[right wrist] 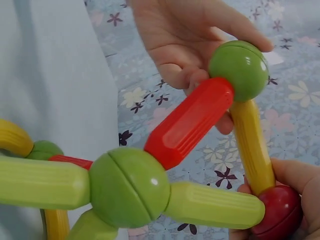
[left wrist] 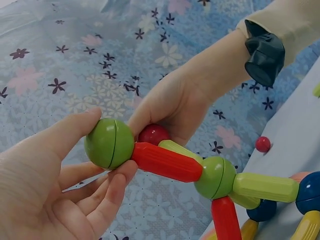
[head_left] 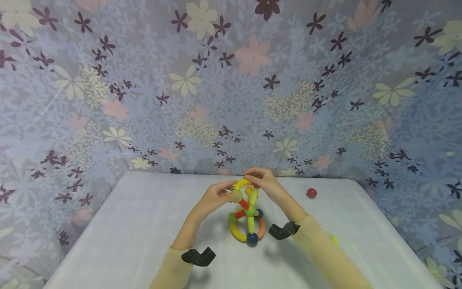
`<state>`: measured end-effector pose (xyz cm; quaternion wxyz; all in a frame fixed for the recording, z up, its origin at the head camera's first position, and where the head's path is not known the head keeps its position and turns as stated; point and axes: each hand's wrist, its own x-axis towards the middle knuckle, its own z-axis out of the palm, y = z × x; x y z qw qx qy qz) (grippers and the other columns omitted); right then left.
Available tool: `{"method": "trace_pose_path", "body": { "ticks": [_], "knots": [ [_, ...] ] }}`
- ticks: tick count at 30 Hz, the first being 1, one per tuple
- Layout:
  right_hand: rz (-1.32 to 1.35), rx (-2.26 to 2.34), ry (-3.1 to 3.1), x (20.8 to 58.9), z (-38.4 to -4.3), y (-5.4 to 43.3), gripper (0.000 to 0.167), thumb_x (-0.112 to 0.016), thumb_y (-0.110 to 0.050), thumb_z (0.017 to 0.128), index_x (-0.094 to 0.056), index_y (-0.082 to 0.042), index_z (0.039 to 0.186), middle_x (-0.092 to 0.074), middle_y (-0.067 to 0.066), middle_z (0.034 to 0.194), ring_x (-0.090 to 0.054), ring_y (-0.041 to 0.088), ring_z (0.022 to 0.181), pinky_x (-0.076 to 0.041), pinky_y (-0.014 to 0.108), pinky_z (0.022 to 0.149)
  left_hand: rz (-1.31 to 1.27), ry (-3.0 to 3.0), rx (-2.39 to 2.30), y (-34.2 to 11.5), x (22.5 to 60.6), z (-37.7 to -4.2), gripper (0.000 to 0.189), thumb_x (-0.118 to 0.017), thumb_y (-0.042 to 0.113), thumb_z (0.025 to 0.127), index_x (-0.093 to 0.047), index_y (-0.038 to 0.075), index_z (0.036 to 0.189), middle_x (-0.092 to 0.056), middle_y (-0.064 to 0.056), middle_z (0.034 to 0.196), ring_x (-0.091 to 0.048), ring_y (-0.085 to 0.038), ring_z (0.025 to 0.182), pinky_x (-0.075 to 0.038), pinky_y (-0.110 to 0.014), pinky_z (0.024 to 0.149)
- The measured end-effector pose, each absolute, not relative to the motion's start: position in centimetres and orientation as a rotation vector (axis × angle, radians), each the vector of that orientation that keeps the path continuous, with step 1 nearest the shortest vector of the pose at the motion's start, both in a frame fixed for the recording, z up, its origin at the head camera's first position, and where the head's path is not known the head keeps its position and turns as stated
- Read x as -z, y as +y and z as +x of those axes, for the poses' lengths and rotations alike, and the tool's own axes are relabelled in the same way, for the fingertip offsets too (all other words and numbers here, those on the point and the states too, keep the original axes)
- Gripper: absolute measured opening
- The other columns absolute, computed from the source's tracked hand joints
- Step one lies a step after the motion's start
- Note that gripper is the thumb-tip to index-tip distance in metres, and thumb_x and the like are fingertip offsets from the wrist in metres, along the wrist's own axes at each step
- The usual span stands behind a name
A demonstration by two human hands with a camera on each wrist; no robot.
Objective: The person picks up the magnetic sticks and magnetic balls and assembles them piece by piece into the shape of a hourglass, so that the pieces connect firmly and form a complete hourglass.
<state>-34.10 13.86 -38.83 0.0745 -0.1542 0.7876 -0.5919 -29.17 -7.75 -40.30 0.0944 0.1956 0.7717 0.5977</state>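
A construction of coloured rods and balls stands on the table, its lower ring made with a yellow curved rod [head_left: 237, 233], an orange curved rod [head_left: 261, 228] and a dark blue ball [head_left: 252, 239]. From a central green ball [right wrist: 130, 187], rods branch outward. My left hand [head_left: 215, 197] pinches an upper green ball [left wrist: 107, 143], which sits at the end of a red rod [left wrist: 167, 162]. Opposite, my right hand [head_left: 266, 181] grips a red ball [right wrist: 277, 212] at the tip of a light green rod [right wrist: 215, 205]. A yellow curved rod [right wrist: 253, 145] spans these two balls.
A loose red ball [head_left: 312, 193] lies on the white table [head_left: 144, 224] to the right. A light green piece [head_left: 334, 240] shows beside my right sleeve, partly hidden. Flowered fabric [head_left: 231, 80] hangs behind the table. Black mounts [head_left: 198, 257] sit at both wrists.
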Motion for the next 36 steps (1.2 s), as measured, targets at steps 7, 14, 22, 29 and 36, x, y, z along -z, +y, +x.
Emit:
{"method": "trace_pose_path", "body": {
  "ticks": [7, 14, 22, 29, 36],
  "knots": [
    [-0.478, 1.753, 2.46, 39.0, -33.7, 13.6, 0.026, -0.059, -0.022, 0.094, -0.065, -0.003, 0.111, -0.065, -0.005, 0.09, -0.048, 0.01, 0.063, -0.043, 0.022, 0.057, 0.577, 2.279, -1.781, -7.7, 40.5, -29.1, 0.059, -0.068, 0.033, 0.087, -0.048, 0.017, 0.14, -0.056, -0.012, 0.126, -0.064, -0.011, 0.086, -0.052, -0.036, 0.09],
    [-0.488, 1.759, 2.483, 39.1, -33.5, 13.8, 0.031, -0.057, -0.023, 0.095, -0.063, 0.001, 0.114, -0.06, -0.007, 0.08, -0.046, 0.009, 0.059, -0.041, 0.023, 0.053, 0.602, 2.228, -1.781, -7.5, 40.4, -29.1, 0.06, -0.067, 0.031, 0.088, -0.045, 0.018, 0.142, -0.055, -0.013, 0.128, -0.065, -0.022, 0.092, -0.051, -0.038, 0.093],
    [-0.458, 1.801, 2.444, 38.6, -33.5, 13.7, 0.037, -0.057, -0.026, 0.095, -0.061, 0.001, 0.12, -0.061, -0.009, 0.083, -0.043, 0.009, 0.059, -0.04, 0.023, 0.058, 0.616, 2.223, -1.785, -7.7, 40.4, -29.2, 0.057, -0.066, 0.028, 0.089, -0.046, 0.018, 0.141, -0.054, -0.014, 0.129, -0.064, -0.011, 0.089, -0.05, -0.039, 0.095],
    [-0.339, 1.822, 2.578, 38.2, -33.0, 15.3, 0.035, -0.06, -0.029, 0.093, -0.064, -0.003, 0.116, -0.067, 0.012, 0.109, -0.062, 0.019, 0.093, -0.05, 0.029, 0.083, 0.634, 2.245, -1.778, -7.6, 40.2, -29.2, 0.057, -0.066, 0.031, 0.089, -0.046, 0.018, 0.141, -0.054, -0.015, 0.128, -0.063, -0.011, 0.091, -0.051, -0.039, 0.093],
    [-0.187, 1.751, 2.791, 39.0, -30.8, 20.2, 0.036, -0.059, -0.031, 0.094, -0.064, -0.002, 0.115, -0.065, 0.016, 0.112, -0.058, 0.001, 0.086, -0.048, 0.022, 0.082, 0.584, 2.3, -1.768, -7.6, 39.9, -28.7, 0.05, -0.061, 0.025, 0.092, -0.048, 0.016, 0.14, -0.056, -0.015, 0.126, -0.06, -0.019, 0.103, -0.051, -0.036, 0.091]
  ]
}}
